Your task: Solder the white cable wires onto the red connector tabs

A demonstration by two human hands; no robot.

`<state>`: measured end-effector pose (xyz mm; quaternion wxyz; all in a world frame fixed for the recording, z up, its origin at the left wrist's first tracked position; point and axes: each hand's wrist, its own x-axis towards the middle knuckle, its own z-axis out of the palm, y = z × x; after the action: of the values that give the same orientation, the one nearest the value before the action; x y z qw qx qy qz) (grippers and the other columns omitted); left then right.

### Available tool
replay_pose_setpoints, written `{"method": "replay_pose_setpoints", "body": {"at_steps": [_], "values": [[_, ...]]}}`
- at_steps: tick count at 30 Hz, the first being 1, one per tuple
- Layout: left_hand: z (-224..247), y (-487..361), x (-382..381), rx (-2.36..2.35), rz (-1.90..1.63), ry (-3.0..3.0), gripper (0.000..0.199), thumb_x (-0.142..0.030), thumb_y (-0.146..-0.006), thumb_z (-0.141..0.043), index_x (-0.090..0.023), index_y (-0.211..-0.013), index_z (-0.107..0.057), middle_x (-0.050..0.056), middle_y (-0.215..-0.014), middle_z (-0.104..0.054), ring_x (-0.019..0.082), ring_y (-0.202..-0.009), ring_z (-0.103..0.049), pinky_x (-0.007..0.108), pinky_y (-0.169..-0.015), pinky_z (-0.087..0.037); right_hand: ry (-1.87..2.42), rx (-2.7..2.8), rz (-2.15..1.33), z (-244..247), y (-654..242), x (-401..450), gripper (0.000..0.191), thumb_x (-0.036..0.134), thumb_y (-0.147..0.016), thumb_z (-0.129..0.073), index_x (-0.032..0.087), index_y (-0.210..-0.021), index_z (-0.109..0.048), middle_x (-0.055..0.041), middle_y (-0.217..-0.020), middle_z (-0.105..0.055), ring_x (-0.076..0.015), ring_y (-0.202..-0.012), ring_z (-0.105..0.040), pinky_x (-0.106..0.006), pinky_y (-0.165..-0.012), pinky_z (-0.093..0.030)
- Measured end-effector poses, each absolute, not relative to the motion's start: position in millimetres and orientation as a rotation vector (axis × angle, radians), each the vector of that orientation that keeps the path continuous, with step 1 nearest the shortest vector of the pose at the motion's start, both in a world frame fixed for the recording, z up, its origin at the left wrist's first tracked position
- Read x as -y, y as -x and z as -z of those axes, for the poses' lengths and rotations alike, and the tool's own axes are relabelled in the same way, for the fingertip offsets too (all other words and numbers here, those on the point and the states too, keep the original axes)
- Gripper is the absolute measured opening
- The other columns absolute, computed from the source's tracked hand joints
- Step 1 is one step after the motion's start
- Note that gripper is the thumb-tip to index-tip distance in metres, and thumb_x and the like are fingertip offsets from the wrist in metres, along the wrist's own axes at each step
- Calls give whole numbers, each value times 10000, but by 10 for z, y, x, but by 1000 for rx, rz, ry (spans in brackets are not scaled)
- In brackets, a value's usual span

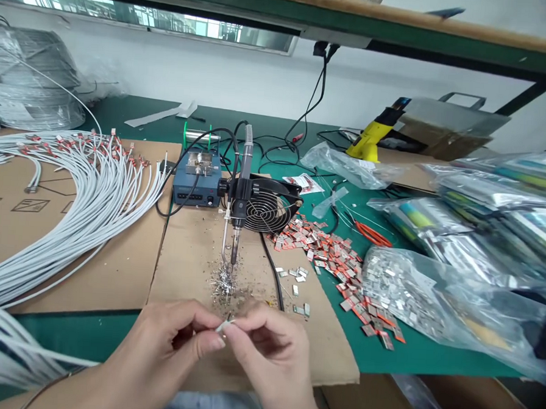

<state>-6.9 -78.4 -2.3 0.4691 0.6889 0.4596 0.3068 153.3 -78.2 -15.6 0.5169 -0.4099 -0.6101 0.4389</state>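
The left hand (174, 340) and the right hand (272, 351) are meeting at the fingertips, both pinching a small pale piece (223, 326) between thumbs and forefingers; the fingers are hiding most of it, so its shape is staying unclear. They are working over the near part of a cardboard sheet (187, 273). Just beyond, a soldering iron (241, 203) is pointing tip-down at a heap of metallic scraps (224, 282). A blue control box (195, 191) is sitting left of the iron, a black fan (266, 213) right. Farther right, orange-edged pieces (338, 263) are spreading over the green worktop (370, 359) beside a clear bag of small metal parts (397, 278). White cables (65, 230) are fanning out on the left.
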Motion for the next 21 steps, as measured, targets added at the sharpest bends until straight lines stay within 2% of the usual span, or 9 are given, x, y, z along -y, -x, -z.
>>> {"method": "replay_pose_setpoints", "body": {"at_steps": [6,9,12,14,18,21], "values": [[55,63,833,-1106,-735,-1406,315,-450,-818,-537,-152,-776,-630,11,-665,-579,109,-613,-482,196,-564,-372,882,1661,-540,232,-1450,854,128,89,-795,-534,125,-708,-620,-14,-541,-490,-77,-506,-440,-189,-485,-361],[10,85,796,-1080,-683,-1352,330,-452,-811,-543,-136,-794,-636,14,-673,-559,114,-632,-463,210,-581,-365,947,1880,-436,185,-1590,861,164,95,-807,-534,147,-704,-652,-39,-568,-525,-97,-533,-469,-214,-515,-386],[-40,114,658,-1107,-614,-1410,271,-385,-831,-534,-135,-822,-638,6,-682,-558,105,-641,-464,207,-586,-369,1123,1963,-623,108,-1804,766,112,161,-820,-565,167,-764,-662,-41,-625,-571,-103,-581,-511,-218,-555,-417],[-49,120,510,-1113,-558,-1402,242,-352,-835,-522,-129,-821,-615,-5,-663,-544,93,-597,-463,192,-531,-386,1281,1843,-887,79,-1916,629,103,243,-814,-593,159,-803,-651,-37,-661,-593,-94,-593,-527,-205,-550,-431],[13,73,183,-1071,-487,-1263,235,-341,-794,-551,-108,-767,-575,-28,-598,-497,70,-481,-437,162,-387,-392,1371,1448,-1517,117,-1954,299,271,348,-726,-664,108,-833,-598,-23,-684,-582,-55,-553,-522,-150,-489,-446],[83,28,25,-1079,-482,-1225,241,-334,-769,-583,-93,-765,-575,-20,-618,-521,54,-457,-439,146,-362,-393,1308,1285,-1723,189,-1886,138,338,336,-658,-715,95,-843,-566,-9,-683,-585,-32,-524,-526,-134,-497,-460]]}}
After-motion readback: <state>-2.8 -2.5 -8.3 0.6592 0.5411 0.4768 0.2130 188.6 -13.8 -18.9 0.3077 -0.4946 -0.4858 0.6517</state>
